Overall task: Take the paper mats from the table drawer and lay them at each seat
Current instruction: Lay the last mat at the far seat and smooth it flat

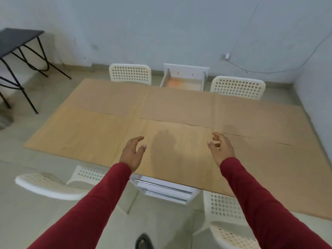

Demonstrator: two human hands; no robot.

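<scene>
Paper mats (172, 105) spread edge to edge across the surface. Left grip (133, 152) and right grip (221, 147) above near edge, loosely spread, holding nothing. Drawer (183, 78) pulled out at far edge.

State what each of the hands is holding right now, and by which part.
Nothing is held. The left hand and right hand hover over the paper mats on the table with loosely curled fingers.

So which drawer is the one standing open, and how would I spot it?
Start at the long table covered in brown paper mats. Look to its far edge, by the wall, between two white perforated chairs. The open drawer juts out there, white and empty-looking, unlike the shut drawers with metal handles on the near side.
</scene>
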